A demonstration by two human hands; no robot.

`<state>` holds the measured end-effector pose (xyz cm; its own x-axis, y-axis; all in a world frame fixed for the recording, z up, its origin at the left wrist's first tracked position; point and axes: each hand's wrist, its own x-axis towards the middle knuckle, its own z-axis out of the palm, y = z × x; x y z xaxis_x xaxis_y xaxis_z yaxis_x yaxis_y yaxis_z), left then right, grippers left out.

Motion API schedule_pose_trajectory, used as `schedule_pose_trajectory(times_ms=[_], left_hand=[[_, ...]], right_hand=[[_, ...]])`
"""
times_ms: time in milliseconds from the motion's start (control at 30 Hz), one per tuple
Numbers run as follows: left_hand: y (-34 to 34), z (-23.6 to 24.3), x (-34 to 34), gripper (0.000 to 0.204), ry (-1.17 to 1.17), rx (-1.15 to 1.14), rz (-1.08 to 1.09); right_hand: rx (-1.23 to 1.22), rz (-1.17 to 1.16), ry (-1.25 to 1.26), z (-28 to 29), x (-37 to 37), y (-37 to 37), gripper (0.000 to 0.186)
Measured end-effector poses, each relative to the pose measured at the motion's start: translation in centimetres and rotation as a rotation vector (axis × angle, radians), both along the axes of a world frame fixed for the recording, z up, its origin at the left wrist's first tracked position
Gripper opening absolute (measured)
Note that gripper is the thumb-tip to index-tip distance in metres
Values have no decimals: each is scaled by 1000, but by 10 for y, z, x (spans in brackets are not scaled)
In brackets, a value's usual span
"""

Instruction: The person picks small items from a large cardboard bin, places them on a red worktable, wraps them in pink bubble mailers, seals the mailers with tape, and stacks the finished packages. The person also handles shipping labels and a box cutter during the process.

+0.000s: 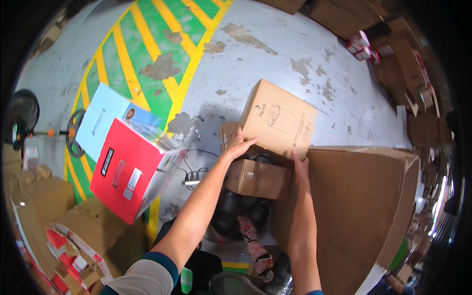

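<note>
Left hand (239,146) and right hand (301,169) pinching printed brown carton (282,118) by near corners; taped carton (265,181) just nearer body.

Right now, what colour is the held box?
The held box is brown with dark printing, clearest in the head view.

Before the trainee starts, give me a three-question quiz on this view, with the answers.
1. True or false: the left hand alone holds the brown cardboard box with a line drawing.
2. Which does the glossy red box with a handle partly hide: A, the large brown carton; B, the light-blue box?
3. Fill in: the green floor strip carries ____ diagonal stripes.
Key: 1, false, the right hand grips it too; 2, B; 3, yellow.
</note>
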<state>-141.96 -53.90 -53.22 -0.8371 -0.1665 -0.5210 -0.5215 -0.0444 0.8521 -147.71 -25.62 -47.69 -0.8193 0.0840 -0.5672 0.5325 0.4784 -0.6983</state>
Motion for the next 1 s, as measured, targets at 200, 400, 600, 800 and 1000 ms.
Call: schedule_pose_trajectory(times_ms=[200, 400, 600, 800, 1000], left_hand=[[-40, 130, 65, 85, 191, -124, 141], [-59, 413, 198, 73, 835, -621, -78], [-18, 613, 455, 86, 609, -1074, 68], [64, 692, 758, 99, 10, -1420, 499], [190, 751, 1026, 85, -643, -1442, 1034]], right_hand=[[-291, -248, 44, 86, 24, -16, 69], [-893, 6, -120, 250, 73, -65, 78], [-866, 466, -323, 349, 254, -185, 81], [-816, 950, -769, 362, 593, -269, 78], [-671, 1516, -1308, 399, 994, -255, 76]])
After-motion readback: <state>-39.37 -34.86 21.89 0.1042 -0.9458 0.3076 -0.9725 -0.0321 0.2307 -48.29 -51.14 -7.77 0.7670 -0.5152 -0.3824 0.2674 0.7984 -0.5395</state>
